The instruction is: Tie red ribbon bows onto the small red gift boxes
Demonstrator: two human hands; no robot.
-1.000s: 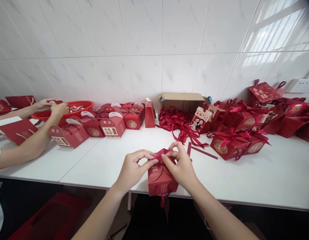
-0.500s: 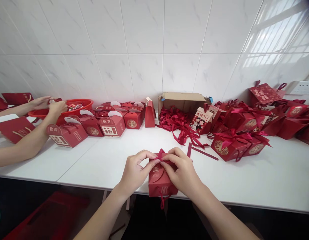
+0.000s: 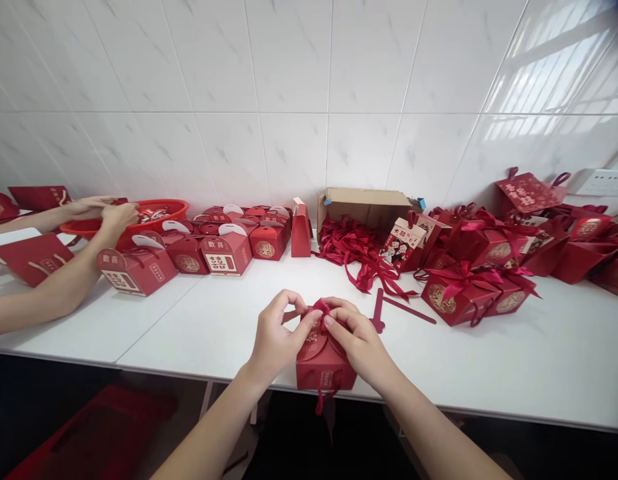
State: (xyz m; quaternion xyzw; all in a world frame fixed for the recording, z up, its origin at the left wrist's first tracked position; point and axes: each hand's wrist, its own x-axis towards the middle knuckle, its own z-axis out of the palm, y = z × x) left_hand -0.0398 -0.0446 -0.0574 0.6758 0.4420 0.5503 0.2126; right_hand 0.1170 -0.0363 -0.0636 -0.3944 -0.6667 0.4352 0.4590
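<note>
A red gift box [image 3: 325, 367] with rounded top flaps sits at the table's front edge, right before me. On its top is a dark red ribbon [image 3: 321, 308], looped up between my two hands. My left hand [image 3: 281, 333] pinches the ribbon's left side between thumb and fingers. From the other side my right hand [image 3: 356, 333] pinches it too, thumb close to the knot, fingers curled over the box's right top. A cord loop [image 3: 321, 400] hangs from the near face of the box, over the table edge.
Red strips [image 3: 409, 310] lie right of the box. Behind are a cardboard carton [image 3: 369, 196] and spilled ribbons [image 3: 356, 250]. Bow-tied boxes [image 3: 463, 297] stand right, untied boxes [image 3: 226, 250] left. Another person's hands [image 3: 116, 217] work over a red basin [image 3: 173, 212].
The ribbon between my fingers has turned from a flat, pointed bow shape into a raised loop. My hands have shifted slightly around it. The other person's hands moved a little.
</note>
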